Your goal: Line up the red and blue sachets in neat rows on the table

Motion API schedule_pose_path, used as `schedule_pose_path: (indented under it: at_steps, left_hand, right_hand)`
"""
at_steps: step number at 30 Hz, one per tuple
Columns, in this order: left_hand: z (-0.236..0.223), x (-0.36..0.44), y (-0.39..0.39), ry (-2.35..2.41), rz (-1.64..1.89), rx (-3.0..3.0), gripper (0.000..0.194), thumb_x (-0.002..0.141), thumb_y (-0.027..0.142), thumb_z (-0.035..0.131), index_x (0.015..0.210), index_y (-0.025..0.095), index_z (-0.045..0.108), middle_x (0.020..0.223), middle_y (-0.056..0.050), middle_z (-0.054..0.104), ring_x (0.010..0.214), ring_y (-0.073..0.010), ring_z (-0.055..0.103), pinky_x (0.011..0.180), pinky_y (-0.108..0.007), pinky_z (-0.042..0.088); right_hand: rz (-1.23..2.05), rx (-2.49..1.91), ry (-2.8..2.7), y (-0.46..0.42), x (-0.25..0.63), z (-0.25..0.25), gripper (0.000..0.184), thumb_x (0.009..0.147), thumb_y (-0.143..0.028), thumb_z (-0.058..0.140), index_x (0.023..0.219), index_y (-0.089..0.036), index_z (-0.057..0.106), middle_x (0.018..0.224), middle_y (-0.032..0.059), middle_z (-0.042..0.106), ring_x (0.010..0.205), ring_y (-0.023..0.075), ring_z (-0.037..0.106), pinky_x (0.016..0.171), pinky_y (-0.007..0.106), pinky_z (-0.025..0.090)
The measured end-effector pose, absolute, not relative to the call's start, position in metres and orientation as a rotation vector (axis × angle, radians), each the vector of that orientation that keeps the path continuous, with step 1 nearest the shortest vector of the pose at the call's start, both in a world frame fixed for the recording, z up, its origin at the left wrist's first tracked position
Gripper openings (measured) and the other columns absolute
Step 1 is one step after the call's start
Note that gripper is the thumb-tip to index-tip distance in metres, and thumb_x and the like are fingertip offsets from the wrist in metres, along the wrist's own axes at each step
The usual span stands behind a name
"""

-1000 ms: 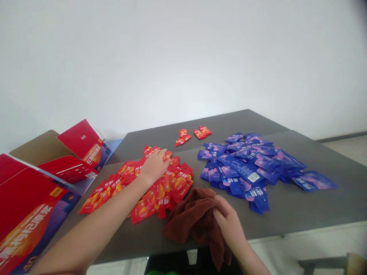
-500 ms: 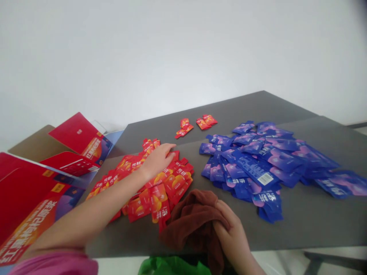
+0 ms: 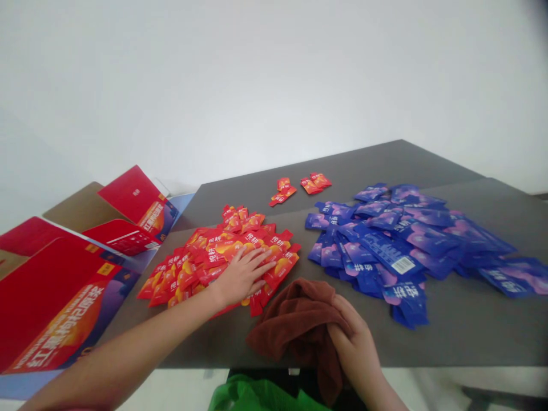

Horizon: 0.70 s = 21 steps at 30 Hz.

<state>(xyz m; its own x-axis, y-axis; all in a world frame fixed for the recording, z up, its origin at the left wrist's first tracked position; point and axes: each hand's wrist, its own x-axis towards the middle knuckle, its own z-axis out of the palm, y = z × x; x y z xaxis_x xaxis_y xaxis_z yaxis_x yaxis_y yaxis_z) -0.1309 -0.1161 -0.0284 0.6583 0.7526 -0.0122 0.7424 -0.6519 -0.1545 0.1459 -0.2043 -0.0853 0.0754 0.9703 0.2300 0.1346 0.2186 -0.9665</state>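
Note:
My left hand [image 3: 244, 277] lies flat with its fingers spread on a heap of red and orange sachets [image 3: 209, 257], pressing on their near side. My right hand [image 3: 351, 348] is closed around a crumpled brown towel [image 3: 295, 322] at the table's front edge, and part of the cloth hangs over that edge. To the right of the towel lies a wide spread of blue and purple sachets [image 3: 385, 251]. Neither hand touches it. Several small red sachets [image 3: 299, 187] lie apart at the back.
A red printed carton [image 3: 55, 308] with open flaps stands left of the dark grey table [image 3: 454, 337], and a brown cardboard flap [image 3: 72, 214] rises behind it. A green bag [image 3: 257, 397] shows below the front edge. A white wall stands behind the table.
My left hand has moved nearer and spread flat, and the red sachets now form a tighter heap. My right hand stays on the towel. The view has shifted slightly.

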Motion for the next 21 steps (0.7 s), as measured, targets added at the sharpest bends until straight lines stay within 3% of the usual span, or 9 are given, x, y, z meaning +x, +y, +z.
schedule_pose_path:
  at_steps: [8, 13, 19, 21]
  left_hand:
    - [-0.012, -0.124, -0.115, -1.357, 0.066, -2.797, 0.048, 0.091, 0.032, 0.056, 0.138, 0.027, 0.051, 0.147, -0.007, 0.049, 0.139, -0.0286, 0.035, 0.115, -0.054, 0.023]
    - [0.005, -0.126, -0.101, -1.537, -0.038, -2.833, 0.046, 0.092, 0.033, 0.053, 0.137, 0.025, 0.052, 0.144, -0.009, 0.051, 0.135, -0.0271, 0.042, 0.116, -0.054, 0.022]
    - [0.009, -0.121, -0.013, -2.057, -0.325, -2.675, 0.049, 0.088, 0.027, 0.056, 0.136, 0.017, 0.053, 0.144, -0.009, 0.052, 0.134, -0.0225, 0.046, 0.114, -0.033, 0.032]
    - [0.007, -0.114, 0.031, -2.228, -0.375, -2.528, 0.046, 0.088, 0.026, 0.057, 0.133, 0.015, 0.054, 0.139, -0.012, 0.056, 0.128, -0.0241, 0.052, 0.109, -0.033, 0.038]
  right_hand:
    - [0.827, -1.155, -1.34, -0.204, 0.145, -0.084, 0.037, 0.074, -0.016, 0.054, 0.104, -0.025, 0.075, 0.111, 0.005, 0.073, 0.105, 0.0229, 0.068, 0.092, 0.035, 0.056]
    - [0.703, -1.075, -1.392, -0.209, 0.149, -0.082, 0.034, 0.081, -0.019, 0.056, 0.109, -0.026, 0.073, 0.111, 0.004, 0.074, 0.104, 0.0227, 0.069, 0.091, 0.033, 0.056]
    - [0.514, -0.955, -1.503, -0.213, 0.156, -0.091, 0.032, 0.089, -0.03, 0.055, 0.118, -0.026, 0.069, 0.115, 0.0065, 0.072, 0.104, 0.0251, 0.07, 0.085, 0.032, 0.059]
    - [0.481, -0.931, -1.56, -0.217, 0.159, -0.099, 0.033, 0.091, -0.036, 0.053, 0.119, -0.026, 0.068, 0.116, 0.0081, 0.072, 0.104, 0.0259, 0.07, 0.082, 0.031, 0.06]
